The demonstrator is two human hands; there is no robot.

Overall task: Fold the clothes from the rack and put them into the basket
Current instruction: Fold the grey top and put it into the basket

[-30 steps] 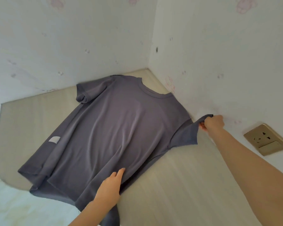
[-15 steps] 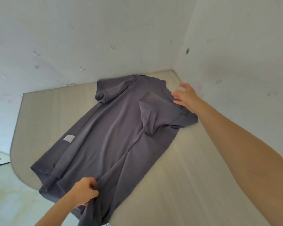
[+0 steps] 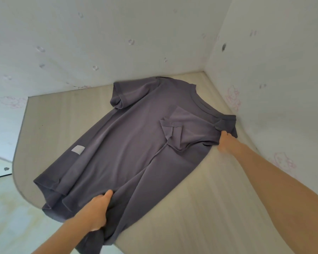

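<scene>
A grey-purple T-shirt (image 3: 128,143) lies spread on a pale mat (image 3: 200,208), collar toward the corner of the walls. Its right sleeve (image 3: 174,125) is folded inward over the chest. A white label (image 3: 78,149) shows near the left side. My left hand (image 3: 97,211) grips the bottom hem at the mat's near edge, fingers curled into the cloth. At the shirt's right shoulder, my right hand (image 3: 226,143) pinches the fabric. No rack or basket is in view.
Two white walls (image 3: 273,70) with faint pink prints meet in a corner behind the shirt. The mat's rounded edge (image 3: 17,180) drops to a pale floor at the left. Bare mat lies to the right of the shirt.
The right sleeve has been laid over the chest. My right hand came off the fold and took hold of the right shoulder. My left hand closed on the hem.
</scene>
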